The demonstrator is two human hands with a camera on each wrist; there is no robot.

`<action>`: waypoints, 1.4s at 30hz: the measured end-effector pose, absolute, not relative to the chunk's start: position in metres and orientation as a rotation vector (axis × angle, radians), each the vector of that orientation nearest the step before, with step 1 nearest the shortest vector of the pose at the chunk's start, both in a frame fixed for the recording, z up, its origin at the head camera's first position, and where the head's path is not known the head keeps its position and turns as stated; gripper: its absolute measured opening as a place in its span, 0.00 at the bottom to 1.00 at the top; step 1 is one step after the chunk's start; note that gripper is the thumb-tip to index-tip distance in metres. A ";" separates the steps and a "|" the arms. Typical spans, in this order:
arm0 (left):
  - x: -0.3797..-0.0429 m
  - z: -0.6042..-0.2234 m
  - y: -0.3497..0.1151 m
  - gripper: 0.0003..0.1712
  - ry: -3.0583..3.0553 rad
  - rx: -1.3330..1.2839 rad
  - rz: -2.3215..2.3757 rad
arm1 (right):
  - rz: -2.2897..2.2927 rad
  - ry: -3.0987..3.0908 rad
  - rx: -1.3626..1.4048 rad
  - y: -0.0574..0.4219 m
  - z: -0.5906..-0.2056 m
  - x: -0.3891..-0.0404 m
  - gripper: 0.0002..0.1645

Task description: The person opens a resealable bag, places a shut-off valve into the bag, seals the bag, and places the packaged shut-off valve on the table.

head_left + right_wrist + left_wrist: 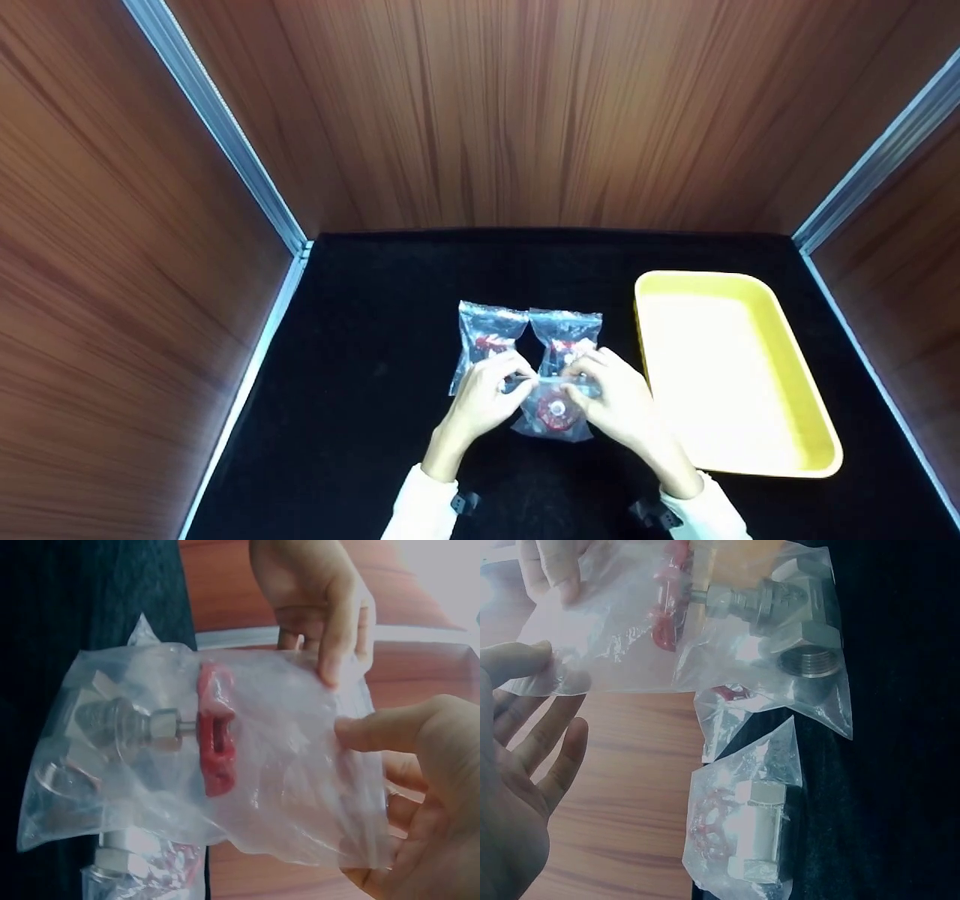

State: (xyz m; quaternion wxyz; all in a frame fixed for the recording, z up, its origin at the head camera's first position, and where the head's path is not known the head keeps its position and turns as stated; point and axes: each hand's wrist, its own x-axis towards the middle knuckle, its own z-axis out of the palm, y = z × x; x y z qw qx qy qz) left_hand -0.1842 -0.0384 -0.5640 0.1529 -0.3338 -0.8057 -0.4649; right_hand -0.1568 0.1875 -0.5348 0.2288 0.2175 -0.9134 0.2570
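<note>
Both hands hold a clear plastic bag (574, 431) upright by its top edge. Inside it is a metal valve (112, 727) with a red handwheel (217, 757); the valve body sits at the bag's bottom. My left hand (486, 394) pinches the left part of the top edge between thumb and fingers. On the right part, my right hand (619, 394) pinches the film the same way, its thumb pad (352, 733) pressed to the plastic. Just beyond the hands lie two more bagged valves, a left one (491, 322) and a right one (564, 324), partly hidden by the hands.
To the right stands a yellow tray (817, 420) with a raised rim, close beside my right forearm. Black cloth (360, 360) covers the table. Wood-grain panels (495, 112) with metal edge strips close in the back and both sides.
</note>
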 end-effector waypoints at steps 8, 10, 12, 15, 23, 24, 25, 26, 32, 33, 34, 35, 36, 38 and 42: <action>-0.185 -0.565 -0.039 0.03 -2.275 -0.992 -1.315 | 0.718 -2.425 0.613 0.187 -0.539 -0.156 0.10; -0.185 -0.565 -0.039 0.03 -2.284 -0.981 -1.298 | 0.735 -2.459 0.604 0.189 -0.539 -0.156 0.10; -0.185 -0.565 -0.040 0.03 -2.299 -0.967 -1.290 | 0.756 -2.509 0.575 0.192 -0.540 -0.156 0.10; -0.184 -0.564 -0.040 0.03 -2.318 -0.947 -1.295 | 0.791 -2.560 0.550 0.196 -0.540 -0.157 0.10; -0.184 -0.564 -0.040 0.03 -2.314 -0.947 -1.335 | 0.838 -2.486 0.616 0.201 -0.542 -0.159 0.11; -0.184 -0.564 -0.040 0.03 -2.315 -0.948 -1.335 | 0.845 -2.482 0.614 0.200 -0.542 -0.159 0.11; -0.184 -0.564 -0.040 0.03 -2.316 -0.951 -1.336 | 0.853 -2.480 0.613 0.201 -0.542 -0.159 0.11; -0.184 -0.564 -0.040 0.03 -2.319 -0.952 -1.335 | 0.863 -2.487 0.605 0.201 -0.542 -0.158 0.10; -0.185 -0.565 -0.040 0.03 -2.323 -0.944 -1.327 | 0.932 -2.554 0.537 0.209 -0.543 -0.157 0.08; -0.185 -0.565 -0.040 0.03 -2.321 -0.941 -1.326 | 0.948 -2.556 0.530 0.211 -0.543 -0.157 0.08; -0.185 -0.565 -0.040 0.03 -2.314 -0.937 -1.328 | 0.970 -2.551 0.528 0.213 -0.544 -0.156 0.08; -0.185 -0.565 -0.039 0.03 -2.310 -0.935 -1.331 | 0.993 -2.542 0.530 0.215 -0.544 -0.156 0.07; -0.185 -0.565 -0.039 0.04 -2.307 -0.934 -1.333 | 1.014 -2.529 0.535 0.217 -0.545 -0.156 0.06; -0.185 -0.565 -0.038 0.04 -2.304 -0.934 -1.336 | 1.062 -2.490 0.556 0.220 -0.546 -0.156 0.07; -0.185 -0.564 -0.038 0.03 -2.307 -0.945 -1.341 | 1.083 -2.421 0.587 0.219 -0.547 -0.156 0.08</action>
